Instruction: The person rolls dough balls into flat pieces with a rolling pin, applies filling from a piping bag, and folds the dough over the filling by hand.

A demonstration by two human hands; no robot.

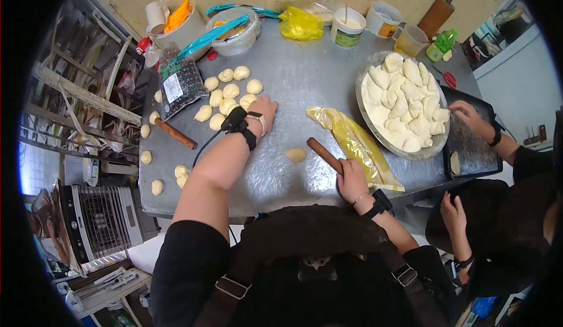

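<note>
My right hand (352, 181) is closed around one end of a small wooden rolling pin (326, 156), which slants over the metal table. Just left of the pin lies a flattened piece of dough (295, 155). My left hand (264, 111) is beside the right edge of a group of round dough balls (229, 91), back of the hand up. Its fingers are curled in, and what they hold, if anything, is hidden. A dough ball (247, 101) shows right against that hand. A long yellow plastic-wrapped packet (355, 145) lies beside my right hand.
A large round pan (362, 107) heaped with shaped dough stands right. A co-worker's hand (469, 118) is over a dark tray (498, 166); their other hand (454, 214) is lower. A second rolling pin (176, 134) and black bag (182, 87) lie left. Tubs (348, 29) line the back.
</note>
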